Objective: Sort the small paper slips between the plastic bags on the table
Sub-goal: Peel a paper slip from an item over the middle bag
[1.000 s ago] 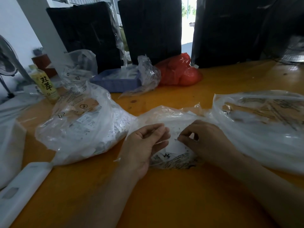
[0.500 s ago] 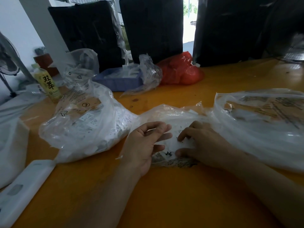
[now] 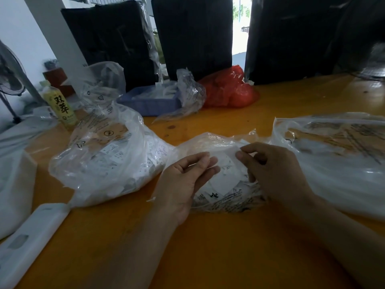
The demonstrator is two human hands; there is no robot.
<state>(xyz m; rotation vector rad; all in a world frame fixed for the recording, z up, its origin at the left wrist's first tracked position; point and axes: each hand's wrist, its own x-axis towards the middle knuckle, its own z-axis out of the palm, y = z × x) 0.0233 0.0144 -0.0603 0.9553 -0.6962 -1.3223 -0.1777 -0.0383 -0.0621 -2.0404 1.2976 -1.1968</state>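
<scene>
Right hand: lifted off the small clear plastic bag at frame centre since a moment ago; thumb and forefinger now pinch a white paper slip.
Left hand: fingers loosely curled, tips touching the same slip; grip uncertain.
Bags: full crinkled clear bag centre left; flatter clear bag right edge.
Surface: orange wooden table.
Meaning: one slip singled out, probably awaiting its destination bag.

bottle far left | blue tray behind | red bag beside tray | white device near left
</scene>
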